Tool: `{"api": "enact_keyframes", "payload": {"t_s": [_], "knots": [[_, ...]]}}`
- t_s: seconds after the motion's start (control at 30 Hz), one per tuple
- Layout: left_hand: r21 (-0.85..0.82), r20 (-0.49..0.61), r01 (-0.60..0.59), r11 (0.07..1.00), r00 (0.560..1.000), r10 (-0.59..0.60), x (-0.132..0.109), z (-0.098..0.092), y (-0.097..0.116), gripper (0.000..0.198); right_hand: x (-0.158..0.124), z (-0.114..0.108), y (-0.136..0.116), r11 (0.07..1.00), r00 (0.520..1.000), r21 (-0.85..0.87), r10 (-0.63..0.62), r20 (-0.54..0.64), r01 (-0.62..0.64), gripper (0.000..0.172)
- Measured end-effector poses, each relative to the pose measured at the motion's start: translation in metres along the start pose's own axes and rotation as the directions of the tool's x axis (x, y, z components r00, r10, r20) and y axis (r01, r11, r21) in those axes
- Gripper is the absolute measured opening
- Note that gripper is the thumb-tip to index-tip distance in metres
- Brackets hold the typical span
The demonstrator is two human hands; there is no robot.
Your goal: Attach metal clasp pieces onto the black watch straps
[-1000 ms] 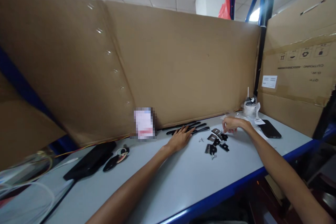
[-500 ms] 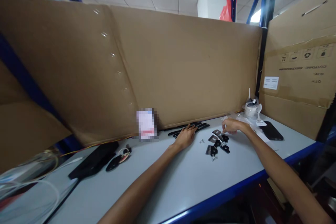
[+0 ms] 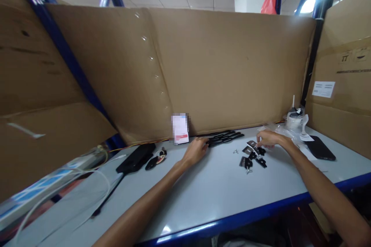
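Observation:
My left hand [image 3: 197, 149] rests on the table at the near-left ends of several long, slim black strips [image 3: 224, 137]. Its fingers are curled over those ends, so the fingertips are partly hidden. To the right, my right hand [image 3: 268, 139] reaches down with bent fingers, thumb and forefinger closed at the edge of a thin metal plate [image 3: 252, 146]. Around that plate lies a loose cluster of small black and silver pieces [image 3: 246, 162]. A few small silver screw-like parts [image 3: 235, 151] lie between my hands; another [image 3: 248, 171] sits at the cluster's near side.
A lit phone [image 3: 181, 129] leans on the cardboard wall [image 3: 226, 69]. Left are a black case [image 3: 136, 158], keys [image 3: 158, 159], a power strip [image 3: 37, 193] and white cables. Right stand a lidded cup [image 3: 294, 120], clear plastic wrap and a dark phone [image 3: 321, 148].
The view has turned left. My left hand has slid from the middle of the black strips to their left ends, fingers curling. My right hand stays at the metal plates.

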State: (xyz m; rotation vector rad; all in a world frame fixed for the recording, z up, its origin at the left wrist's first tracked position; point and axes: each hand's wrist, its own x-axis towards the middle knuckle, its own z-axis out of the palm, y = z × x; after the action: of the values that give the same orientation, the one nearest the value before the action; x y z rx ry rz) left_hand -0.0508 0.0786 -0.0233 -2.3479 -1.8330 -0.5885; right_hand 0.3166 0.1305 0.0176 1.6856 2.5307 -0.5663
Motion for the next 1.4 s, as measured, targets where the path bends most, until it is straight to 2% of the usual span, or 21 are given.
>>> {"api": "enact_keyframes", "payload": {"t_s": [0.1,0.27,0.4,0.67,0.97,1.1,1.17,1.27,1.4], "knots": [[0.005,0.01,-0.066,0.998,0.998,0.066,-0.013,0.006,0.005,0.038,-0.002,0.002,-0.009,0.999,1.0,-0.032,0.009,-0.027,-0.01,0.024],[-0.021,0.003,-0.096,0.995,0.995,0.096,-0.013,0.009,0.008,0.038,-0.004,0.005,-0.018,0.996,0.997,-0.084,0.01,-0.078,-0.017,0.024],[-0.042,0.005,-0.086,0.995,0.996,0.086,-0.01,0.011,0.008,0.038,-0.002,0.007,-0.015,0.998,0.995,-0.066,-0.01,-0.099,0.003,0.02],[0.028,-0.019,-0.095,0.995,0.995,0.095,-0.006,0.013,0.011,0.04,0.007,0.012,-0.003,1.0,0.994,-0.014,-0.007,-0.107,0.006,0.016],[0.02,-0.008,-0.109,0.994,0.994,0.11,-0.006,0.026,0.004,0.043,0.008,0.014,0.001,1.0,0.992,-0.028,-0.011,-0.124,0.007,0.023],[0.095,0.034,-0.084,0.992,0.996,0.081,0.01,0.035,0.008,0.064,0.008,0.015,0.004,0.999,0.991,-0.047,0.001,-0.134,-0.007,0.024],[0.1,0.128,-0.087,0.991,0.989,0.074,0.023,0.04,0.012,0.071,0.008,0.015,0.004,0.998,0.991,-0.054,0.002,-0.131,-0.009,0.025],[0.079,0.238,-0.086,0.993,0.969,0.065,0.042,0.048,0.014,0.065,0.008,0.014,0.005,0.997,0.992,-0.077,-0.002,-0.128,-0.008,0.026],[0.061,0.244,-0.132,0.989,0.963,0.114,0.052,0.054,0.006,0.056,0.008,0.013,0.005,0.994,0.992,-0.108,-0.007,-0.128,-0.007,0.027]]}}
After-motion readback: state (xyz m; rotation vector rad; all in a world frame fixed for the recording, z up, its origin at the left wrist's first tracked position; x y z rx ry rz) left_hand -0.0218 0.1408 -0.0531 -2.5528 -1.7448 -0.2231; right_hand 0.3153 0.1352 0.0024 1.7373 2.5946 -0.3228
